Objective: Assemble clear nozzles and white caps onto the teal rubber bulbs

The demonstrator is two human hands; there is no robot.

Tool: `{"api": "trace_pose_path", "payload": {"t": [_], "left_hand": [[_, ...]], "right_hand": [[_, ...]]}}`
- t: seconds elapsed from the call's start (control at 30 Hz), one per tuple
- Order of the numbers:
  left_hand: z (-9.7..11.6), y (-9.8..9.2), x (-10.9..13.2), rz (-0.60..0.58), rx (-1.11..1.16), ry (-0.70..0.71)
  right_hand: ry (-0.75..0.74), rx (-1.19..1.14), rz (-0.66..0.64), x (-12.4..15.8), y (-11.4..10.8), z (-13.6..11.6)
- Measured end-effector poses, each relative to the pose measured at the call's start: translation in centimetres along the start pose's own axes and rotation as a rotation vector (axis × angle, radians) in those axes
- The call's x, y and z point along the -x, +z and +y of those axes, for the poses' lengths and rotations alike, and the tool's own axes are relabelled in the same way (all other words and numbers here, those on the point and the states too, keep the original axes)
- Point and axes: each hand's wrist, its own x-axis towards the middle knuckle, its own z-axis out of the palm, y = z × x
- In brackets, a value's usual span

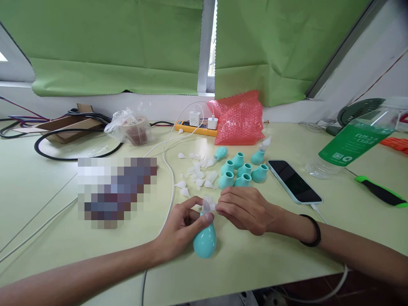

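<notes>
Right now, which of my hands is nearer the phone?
Right. Your right hand is to the phone's near left; your left hand is farther left, holding a teal bulb.

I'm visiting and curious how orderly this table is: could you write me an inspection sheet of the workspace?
Surface: pale green table, partly covered.
Job's things: teal bulb with clear top; other bulbs and whitish pieces beyond.
Clutter: phone, bottle, red bubble wrap, blurred item at left.
Hands: left hand grips the bulb; right hand pinches the clear top.
Cables: white cable crosses the table; black cable loops at left.
Surroundings: green blinds behind.
</notes>
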Motion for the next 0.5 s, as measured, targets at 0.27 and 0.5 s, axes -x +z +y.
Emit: {"api": "trace_pose_path", "payload": {"t": [0.27,0.5], "left_hand": [[0.03,-0.07,0.0,-0.007,0.023,-0.052],[0.07,-0.07,-0.05,0.004,0.032,-0.043]], "right_hand": [[0.15,-0.098,0.085,-0.53,-0.64,0.69],[0.156,-0.235,0.138,-0.58,-0.17,0.04]]}}
